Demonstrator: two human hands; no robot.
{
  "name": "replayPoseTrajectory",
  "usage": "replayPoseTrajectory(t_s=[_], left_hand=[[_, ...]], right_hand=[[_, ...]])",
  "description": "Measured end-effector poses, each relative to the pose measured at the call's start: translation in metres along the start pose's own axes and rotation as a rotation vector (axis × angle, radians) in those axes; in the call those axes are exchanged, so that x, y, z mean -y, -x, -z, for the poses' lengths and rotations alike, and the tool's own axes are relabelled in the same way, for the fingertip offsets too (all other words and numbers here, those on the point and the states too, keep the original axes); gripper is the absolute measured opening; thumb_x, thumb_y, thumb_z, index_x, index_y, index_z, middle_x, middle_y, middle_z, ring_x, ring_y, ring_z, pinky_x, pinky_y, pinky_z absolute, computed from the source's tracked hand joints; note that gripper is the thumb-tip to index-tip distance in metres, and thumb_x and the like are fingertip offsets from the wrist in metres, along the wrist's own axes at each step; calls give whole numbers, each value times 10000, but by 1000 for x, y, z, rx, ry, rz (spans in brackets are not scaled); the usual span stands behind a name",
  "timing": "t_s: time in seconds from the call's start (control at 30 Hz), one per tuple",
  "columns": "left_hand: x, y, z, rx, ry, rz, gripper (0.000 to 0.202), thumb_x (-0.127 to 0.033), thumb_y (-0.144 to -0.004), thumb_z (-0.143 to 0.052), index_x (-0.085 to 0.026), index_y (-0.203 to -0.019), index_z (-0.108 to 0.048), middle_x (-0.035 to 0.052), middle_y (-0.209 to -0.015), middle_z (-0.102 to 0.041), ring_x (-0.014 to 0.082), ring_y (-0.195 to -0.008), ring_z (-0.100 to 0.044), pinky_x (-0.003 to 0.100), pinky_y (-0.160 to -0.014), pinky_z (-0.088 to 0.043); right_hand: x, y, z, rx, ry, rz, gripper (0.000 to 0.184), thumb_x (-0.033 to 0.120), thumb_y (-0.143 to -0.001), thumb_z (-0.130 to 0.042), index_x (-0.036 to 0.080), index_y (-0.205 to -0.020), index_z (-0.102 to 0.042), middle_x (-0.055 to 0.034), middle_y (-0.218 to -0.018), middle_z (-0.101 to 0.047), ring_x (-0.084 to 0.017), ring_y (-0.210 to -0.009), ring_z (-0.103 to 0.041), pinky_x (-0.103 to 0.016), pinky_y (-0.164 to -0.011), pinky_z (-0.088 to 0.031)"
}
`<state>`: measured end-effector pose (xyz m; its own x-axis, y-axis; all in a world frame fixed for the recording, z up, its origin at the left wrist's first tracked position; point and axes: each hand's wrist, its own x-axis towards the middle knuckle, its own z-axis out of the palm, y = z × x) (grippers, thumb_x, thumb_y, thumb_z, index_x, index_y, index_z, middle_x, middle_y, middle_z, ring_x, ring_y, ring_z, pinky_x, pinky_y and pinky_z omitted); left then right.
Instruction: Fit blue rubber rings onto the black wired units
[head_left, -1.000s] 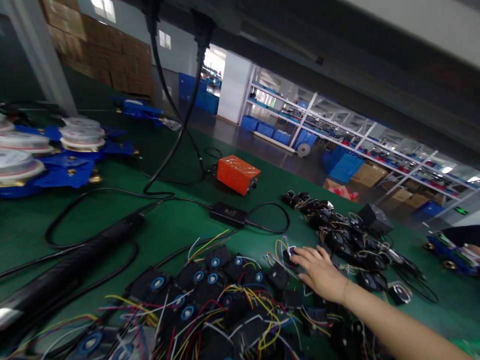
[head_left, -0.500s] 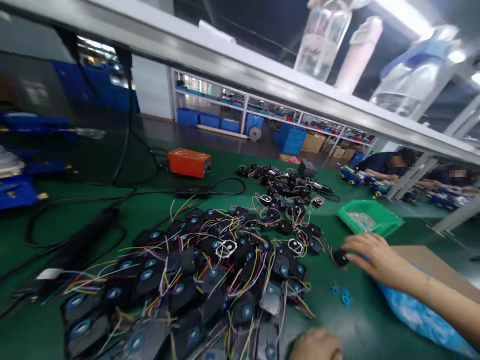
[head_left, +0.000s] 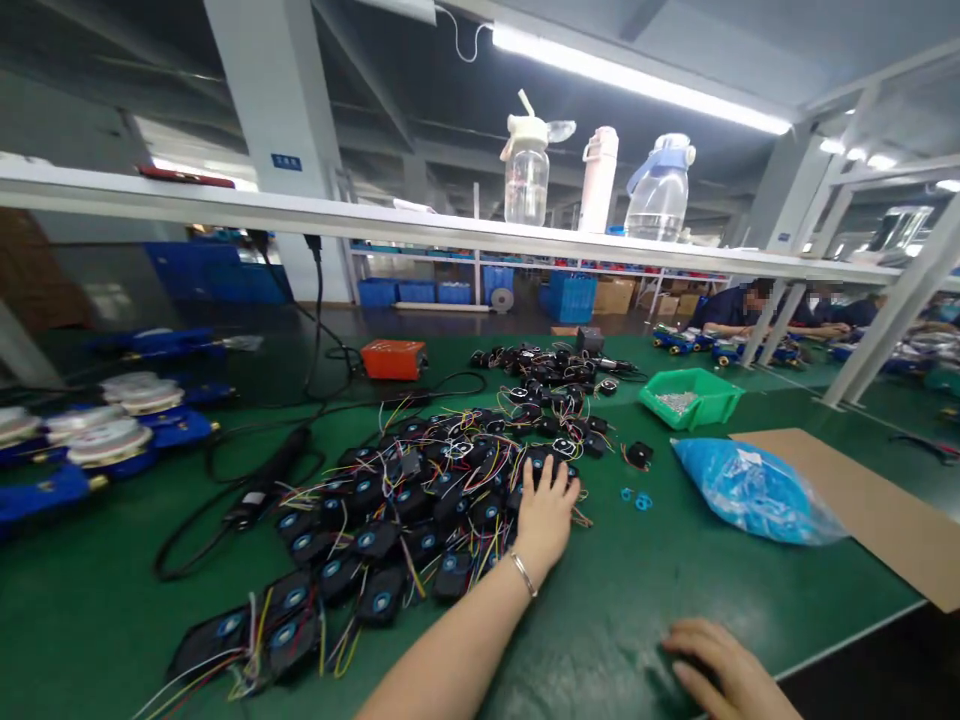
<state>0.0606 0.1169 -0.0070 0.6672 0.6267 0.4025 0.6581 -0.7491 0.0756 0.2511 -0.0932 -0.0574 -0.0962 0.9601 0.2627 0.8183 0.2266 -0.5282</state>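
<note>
My left hand [head_left: 546,515] reaches forward with its fingers spread, lying over the right side of a heap of black modules [head_left: 381,600] with blue rings and coloured wires. What lies under its palm is hidden. Lower right, my right hand [head_left: 724,675] rests low over the green table, its thumb apart from its loosely bent fingers and nothing visible between them. A single small black part [head_left: 639,455] with wires lies beyond my hands, to the right of the heap. Several small blue rings [head_left: 642,501] are on the table just nearer than it.
A blue plastic bag [head_left: 750,490] lies on cardboard [head_left: 885,510] at right, below a green bin [head_left: 697,398] of small parts. Leftward are a black corded tool [head_left: 274,470], an orange box [head_left: 394,360] and blue assemblies [head_left: 112,450]. Bottles stand on the overhead shelf [head_left: 420,222].
My right hand has let go of the small black part and drawn back toward me. My left hand has moved forward onto the heap. The view has levelled and shifted.
</note>
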Motion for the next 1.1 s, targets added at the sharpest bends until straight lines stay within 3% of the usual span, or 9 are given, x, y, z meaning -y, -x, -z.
replayPoseTrajectory(t_s=[0.17, 0.33, 0.5, 0.6, 0.73, 0.8, 0.9, 0.97, 1.1], left_hand=[[30, 26, 16, 31, -151, -1, 355, -111, -799, -430, -218, -1119, -540, 91, -1165, -578, 233, -1333, -200, 628, -1016, 121], [53, 58, 30, 37, -231, 82, 289, -126, -819, -418, -241, -1022, -589, 46, -1093, -611, 217, -1303, -285, 580, -1047, 117], [94, 63, 46, 60, -291, 181, 255, -99, -818, -409, -215, -919, -613, 48, -1071, -622, 203, -1295, -304, 579, -1046, 109], [96, 62, 53, 82, -281, 193, 229, -127, -810, -428, -230, -864, -625, 34, -1060, -629, 229, -1271, -343, 603, -1034, 106], [59, 56, 44, -68, -279, 291, 312, -114, -787, -425, -228, -1027, -590, 72, -1184, -562, 257, -1255, -350, 585, -1066, -23], [37, 52, 33, -76, -195, 137, 346, -151, -791, -443, -220, -1112, -550, 85, -1234, -531, 243, -1258, -343, 535, -1088, -20], [21, 48, 19, 111, -99, -67, 342, -278, -809, -488, -264, -1149, -525, 44, -1257, -527, 259, -1262, -335, 528, -1053, 161], [24, 47, 17, 189, -127, 37, 322, -248, -819, -482, -254, -1136, -536, 46, -1226, -556, 281, -1253, -349, 550, -1021, 207], [42, 51, 22, 124, -200, 318, 331, -123, -819, -445, -209, -1119, -556, 68, -1162, -601, 295, -1228, -388, 643, -990, 174]], right_hand=[[19, -79, -11, -97, -152, -18, 209, 276, -855, -468, 233, -1009, -604, -55, -1053, -595, -183, -1012, -554, -299, -887, -464], [4, -173, -28, -188, -190, -62, 267, 239, -869, -389, 188, -1067, -560, -67, -1051, -584, -176, -984, -550, -283, -856, -461], [-14, -241, -53, -213, -172, -121, 337, 220, -794, -476, 144, -1119, -528, -123, -1089, -556, -275, -1029, -498, -421, -929, -384], [-16, -246, -70, -177, -187, -134, 346, 219, -759, -517, 153, -1098, -531, -129, -1046, -554, -295, -974, -512, -442, -886, -405], [-4, -224, -80, -62, -268, -83, 292, 212, -770, -523, 197, -1061, -541, -78, -984, -570, -237, -939, -548, -343, -844, -453], [3, -214, -79, -2, -328, -42, 312, 219, -814, -491, 200, -1125, -516, -68, -1020, -574, -210, -970, -547, -313, -858, -453], [6, -214, -72, 60, -332, 55, 285, 235, -908, -369, 219, -1144, -528, -43, -1034, -599, -159, -975, -553, -258, -848, -460], [0, -224, -67, 16, -224, 88, 318, 219, -931, -303, 223, -1141, -542, -41, -1080, -596, -152, -1017, -529, -266, -879, -441], [-20, -247, -65, -78, -37, 72, 414, 167, -885, -365, 247, -1287, -426, -55, -1331, -434, -256, -1138, -398, -444, -916, -375]])
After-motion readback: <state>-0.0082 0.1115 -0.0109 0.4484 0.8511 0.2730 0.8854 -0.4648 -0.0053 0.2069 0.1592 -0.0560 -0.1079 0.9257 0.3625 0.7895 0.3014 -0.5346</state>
